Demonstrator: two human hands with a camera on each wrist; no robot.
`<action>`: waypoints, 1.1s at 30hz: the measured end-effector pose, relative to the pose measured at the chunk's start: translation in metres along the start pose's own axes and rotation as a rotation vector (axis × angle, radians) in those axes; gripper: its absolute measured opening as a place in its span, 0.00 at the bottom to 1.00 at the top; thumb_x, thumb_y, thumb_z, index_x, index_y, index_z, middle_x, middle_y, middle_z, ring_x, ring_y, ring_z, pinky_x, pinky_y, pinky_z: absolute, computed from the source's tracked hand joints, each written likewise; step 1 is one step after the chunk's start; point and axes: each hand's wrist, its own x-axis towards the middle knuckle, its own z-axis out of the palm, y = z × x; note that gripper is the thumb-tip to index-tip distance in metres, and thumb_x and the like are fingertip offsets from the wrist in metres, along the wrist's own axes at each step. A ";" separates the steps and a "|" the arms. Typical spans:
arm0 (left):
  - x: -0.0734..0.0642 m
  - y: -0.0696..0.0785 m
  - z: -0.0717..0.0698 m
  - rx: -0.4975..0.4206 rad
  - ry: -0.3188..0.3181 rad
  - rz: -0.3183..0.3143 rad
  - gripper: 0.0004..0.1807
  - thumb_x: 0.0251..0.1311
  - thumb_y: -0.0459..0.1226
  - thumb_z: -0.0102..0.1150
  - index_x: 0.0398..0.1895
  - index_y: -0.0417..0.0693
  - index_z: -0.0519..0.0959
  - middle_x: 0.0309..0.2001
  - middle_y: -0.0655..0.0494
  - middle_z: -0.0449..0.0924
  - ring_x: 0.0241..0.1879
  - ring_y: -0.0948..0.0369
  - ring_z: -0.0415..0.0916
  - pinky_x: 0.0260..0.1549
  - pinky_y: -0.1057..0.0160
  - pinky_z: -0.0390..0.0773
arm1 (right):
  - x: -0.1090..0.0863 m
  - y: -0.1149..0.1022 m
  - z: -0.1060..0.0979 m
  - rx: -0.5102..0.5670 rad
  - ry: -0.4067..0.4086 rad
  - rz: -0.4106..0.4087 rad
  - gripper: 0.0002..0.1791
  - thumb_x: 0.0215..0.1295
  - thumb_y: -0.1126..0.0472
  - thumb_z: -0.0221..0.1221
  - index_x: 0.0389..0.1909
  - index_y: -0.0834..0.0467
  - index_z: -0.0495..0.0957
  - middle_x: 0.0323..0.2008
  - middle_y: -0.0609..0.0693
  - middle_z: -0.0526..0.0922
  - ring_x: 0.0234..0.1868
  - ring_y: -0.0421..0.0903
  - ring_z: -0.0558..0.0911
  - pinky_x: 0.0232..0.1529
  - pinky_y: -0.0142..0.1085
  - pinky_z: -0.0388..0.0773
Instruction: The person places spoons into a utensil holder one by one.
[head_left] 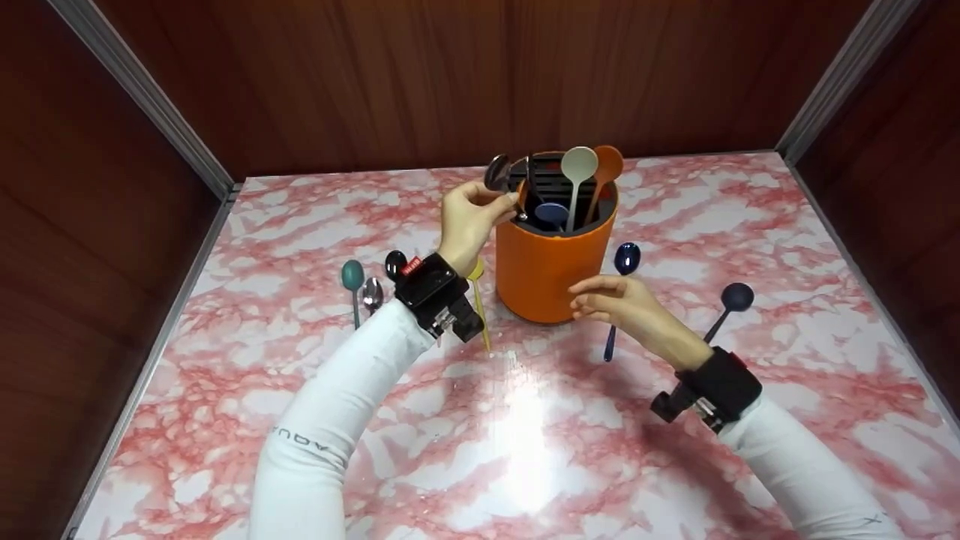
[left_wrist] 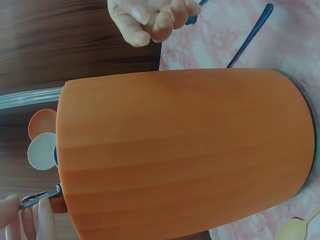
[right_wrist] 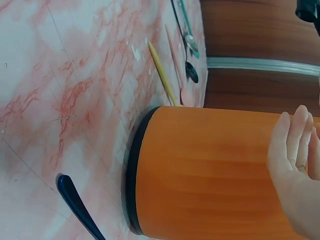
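Shiny silvery metal oval-bowled spoon (head_left: 497, 173), smooth, low-sheen orange cylindrical holder (head_left: 546, 274), glossy pink-and-white marbled tabletop (head_left: 217, 375), brown wood-grain wall panels (head_left: 420, 82), white cloth sleeves (head_left: 337, 401)

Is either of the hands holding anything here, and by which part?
The left hand pinches a dark, shiny spoon by its handle, below the bowl, near the rim of the orange container. The right hand holds nothing.

The holder (head_left: 551, 274) is orange, the tabletop (head_left: 315, 217) marbled red and white.
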 end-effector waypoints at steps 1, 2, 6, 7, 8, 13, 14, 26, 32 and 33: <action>0.000 -0.001 0.000 0.004 0.000 0.004 0.05 0.50 0.21 0.60 0.26 0.32 0.74 0.24 0.54 0.72 0.23 0.67 0.75 0.32 0.69 0.84 | 0.000 0.000 0.000 0.002 0.000 0.001 0.20 0.64 0.61 0.55 0.52 0.70 0.71 0.36 0.45 0.80 0.41 0.39 0.80 0.56 0.37 0.78; 0.001 -0.001 0.000 0.010 0.001 0.007 0.05 0.50 0.21 0.60 0.26 0.32 0.74 0.24 0.54 0.72 0.23 0.67 0.75 0.32 0.69 0.85 | 0.000 0.000 0.000 0.005 0.003 0.006 0.20 0.64 0.61 0.55 0.52 0.69 0.71 0.36 0.44 0.81 0.41 0.39 0.81 0.56 0.36 0.78; 0.001 -0.002 0.001 0.022 0.004 0.001 0.04 0.50 0.21 0.61 0.27 0.31 0.74 0.24 0.54 0.73 0.22 0.67 0.75 0.32 0.69 0.85 | 0.001 0.002 0.001 0.011 -0.004 0.006 0.20 0.65 0.62 0.55 0.53 0.71 0.70 0.37 0.45 0.80 0.41 0.39 0.80 0.57 0.37 0.77; 0.001 -0.003 0.001 0.022 0.005 -0.002 0.04 0.50 0.22 0.61 0.27 0.31 0.75 0.24 0.54 0.73 0.22 0.67 0.75 0.32 0.69 0.84 | 0.001 0.002 0.001 0.013 -0.006 0.006 0.20 0.65 0.62 0.55 0.53 0.71 0.70 0.37 0.45 0.80 0.41 0.39 0.80 0.58 0.38 0.77; 0.001 -0.003 0.001 0.024 0.006 -0.004 0.04 0.50 0.22 0.61 0.27 0.31 0.75 0.23 0.54 0.73 0.22 0.67 0.75 0.31 0.69 0.84 | 0.001 0.002 0.000 0.017 -0.008 0.007 0.20 0.65 0.62 0.55 0.53 0.71 0.70 0.37 0.45 0.80 0.42 0.39 0.80 0.58 0.39 0.76; 0.002 -0.006 0.002 0.045 0.005 -0.003 0.05 0.50 0.22 0.61 0.29 0.28 0.76 0.22 0.55 0.74 0.21 0.68 0.75 0.30 0.70 0.84 | 0.000 0.004 -0.001 0.036 -0.023 -0.009 0.20 0.65 0.62 0.55 0.53 0.72 0.69 0.38 0.46 0.80 0.43 0.41 0.80 0.57 0.39 0.77; 0.002 -0.007 0.001 0.054 0.004 -0.001 0.05 0.50 0.22 0.61 0.30 0.27 0.76 0.22 0.55 0.74 0.21 0.68 0.75 0.30 0.69 0.84 | 0.000 0.004 -0.001 0.042 -0.027 -0.013 0.21 0.65 0.62 0.55 0.53 0.72 0.69 0.38 0.47 0.80 0.43 0.42 0.80 0.57 0.38 0.77; -0.001 -0.013 -0.008 0.153 -0.026 0.040 0.10 0.50 0.23 0.61 0.36 0.24 0.79 0.28 0.49 0.78 0.21 0.68 0.75 0.33 0.67 0.84 | -0.002 0.007 -0.002 0.102 -0.052 -0.025 0.15 0.64 0.63 0.56 0.49 0.66 0.74 0.37 0.49 0.82 0.41 0.42 0.82 0.53 0.34 0.79; -0.002 -0.016 -0.017 0.150 -0.015 0.038 0.09 0.51 0.23 0.60 0.36 0.25 0.79 0.27 0.49 0.79 0.22 0.67 0.76 0.38 0.60 0.85 | -0.002 0.008 -0.002 0.117 -0.052 -0.024 0.15 0.64 0.63 0.56 0.49 0.66 0.74 0.38 0.49 0.81 0.41 0.42 0.82 0.54 0.35 0.79; -0.002 -0.017 -0.019 0.154 -0.009 0.042 0.09 0.51 0.23 0.60 0.36 0.26 0.79 0.27 0.48 0.80 0.22 0.67 0.76 0.39 0.59 0.85 | -0.002 0.009 -0.002 0.121 -0.052 -0.024 0.15 0.64 0.63 0.56 0.49 0.66 0.74 0.38 0.48 0.81 0.41 0.41 0.82 0.53 0.34 0.79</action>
